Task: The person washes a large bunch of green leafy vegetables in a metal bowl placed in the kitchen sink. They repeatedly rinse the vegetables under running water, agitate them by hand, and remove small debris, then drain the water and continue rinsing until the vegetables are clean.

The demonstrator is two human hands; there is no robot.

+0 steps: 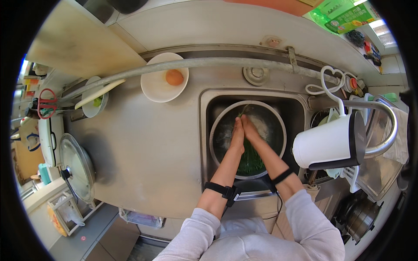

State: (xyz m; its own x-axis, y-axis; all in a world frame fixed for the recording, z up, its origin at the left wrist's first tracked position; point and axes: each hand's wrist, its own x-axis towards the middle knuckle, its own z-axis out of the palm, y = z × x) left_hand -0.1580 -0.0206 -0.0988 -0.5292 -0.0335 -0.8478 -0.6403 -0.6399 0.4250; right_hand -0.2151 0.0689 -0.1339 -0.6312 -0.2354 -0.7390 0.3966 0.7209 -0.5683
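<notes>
A round metal basin [283, 138] of water stands in the stainless steel sink [203, 130]. Thin green leafy vegetables [249, 161] lie in the water, towards the basin's near side. Over the basin, my left hand [238, 132] and my right hand [250, 128] are pressed together, palm to palm. A few green stems [241, 114] stick out at the fingertips, held between the two hands. Left of the sink, a white bowl [153, 86] at the counter's back holds a brown egg [174, 77].
A white electric kettle [323, 143] and curved metal faucet [390, 130] are at the right. A metal pipe [212, 62] crosses behind the sink. On the left are a glass-lidded bowl [76, 166], red-handled scissors [47, 103] and a small bowl [89, 109] with a pale knife-like strip [101, 93] across it.
</notes>
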